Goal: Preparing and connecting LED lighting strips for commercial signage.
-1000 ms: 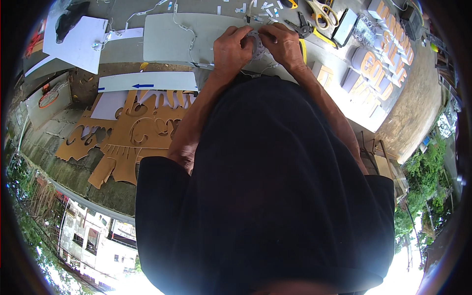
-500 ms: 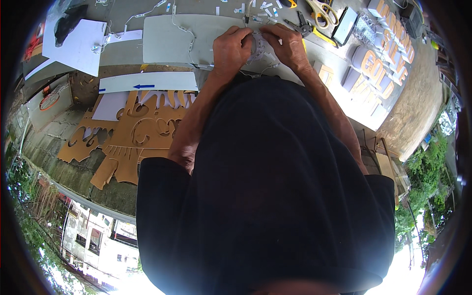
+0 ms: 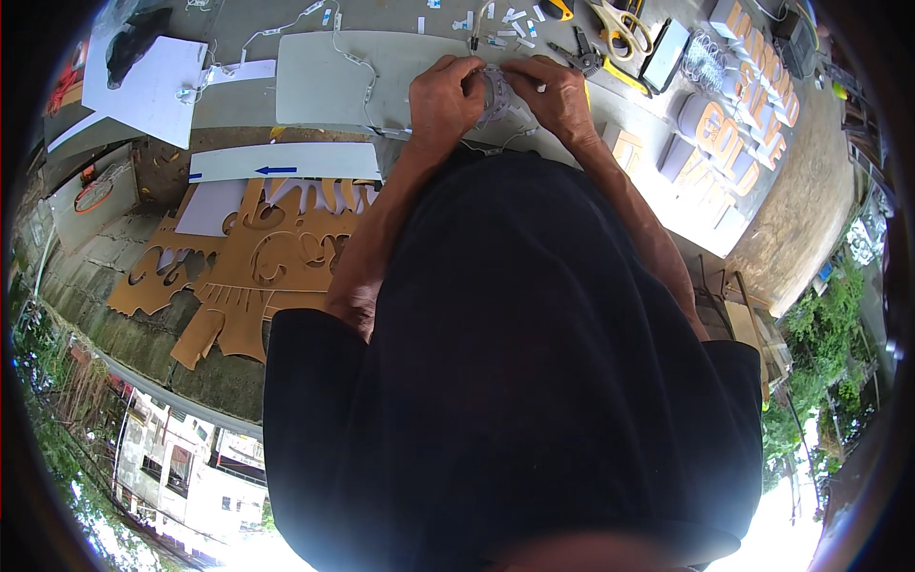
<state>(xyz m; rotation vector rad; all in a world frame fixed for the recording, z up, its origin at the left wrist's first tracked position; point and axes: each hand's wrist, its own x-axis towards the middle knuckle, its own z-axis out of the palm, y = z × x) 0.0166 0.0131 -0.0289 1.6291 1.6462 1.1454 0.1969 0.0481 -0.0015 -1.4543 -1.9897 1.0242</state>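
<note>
Between my two hands is a small white curved piece with little light modules and thin wire around it. My left hand is closed, thumb and fingers pressed against its left side. Pinched at the piece's upper right edge, my right hand has curled fingers with a tiny white bit showing among them; what its fingertips grip is hidden. A string of white LED modules loops over a pale grey board to the left, and more wire lies just below the piece.
Beyond my right hand lie pliers, scissors and a dark-edged phone-like slab. Small white and blue strips are scattered at the far edge. Wood-coloured raised letters stand at right. Cut-out brown sheets lie lower left.
Both hands stay at the white curved piece. The right hand's fingers have shifted slightly, and a tiny white bit now shows among them. The whole view has moved a little.
</note>
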